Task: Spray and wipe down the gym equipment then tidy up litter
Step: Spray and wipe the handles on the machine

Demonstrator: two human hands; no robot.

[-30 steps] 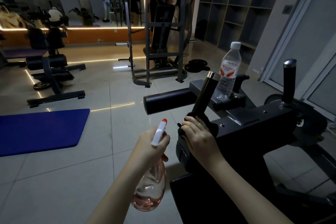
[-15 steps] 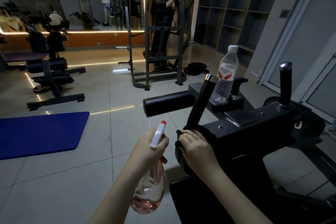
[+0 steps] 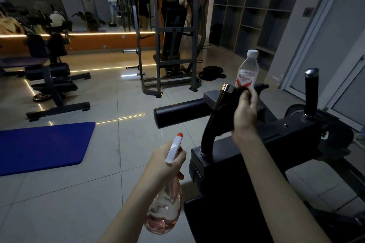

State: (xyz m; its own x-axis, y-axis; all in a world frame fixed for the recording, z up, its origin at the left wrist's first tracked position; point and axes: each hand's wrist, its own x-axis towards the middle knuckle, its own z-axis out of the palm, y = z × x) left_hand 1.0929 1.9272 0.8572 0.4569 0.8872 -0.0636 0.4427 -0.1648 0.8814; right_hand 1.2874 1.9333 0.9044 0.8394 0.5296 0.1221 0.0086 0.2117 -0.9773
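My left hand (image 3: pixel 166 163) grips a clear pink spray bottle (image 3: pixel 165 209) with a white, orange-tipped nozzle, held low beside the black gym machine (image 3: pixel 256 156). My right hand (image 3: pixel 245 112) is closed on a dark cloth (image 3: pixel 240 92) wrapped around the upper part of the machine's slanted black handle (image 3: pixel 215 116), just under its chrome cap. A clear plastic water bottle (image 3: pixel 247 69) with a red label and white cap stands on the machine right behind that hand. A second upright handle (image 3: pixel 311 90) rises at the right.
A blue mat (image 3: pixel 43 144) lies on the tiled floor at left. A grey rack (image 3: pixel 167 31) stands ahead with a person in a headset behind it. A black bench (image 3: pixel 49 77) sits far left, weight plates (image 3: pixel 212 73) near the shelving (image 3: pixel 256 6).
My right hand with the cloth has slid up the slanted handle from its base to near the chrome cap. The left hand with the spray bottle has stayed about where it was.
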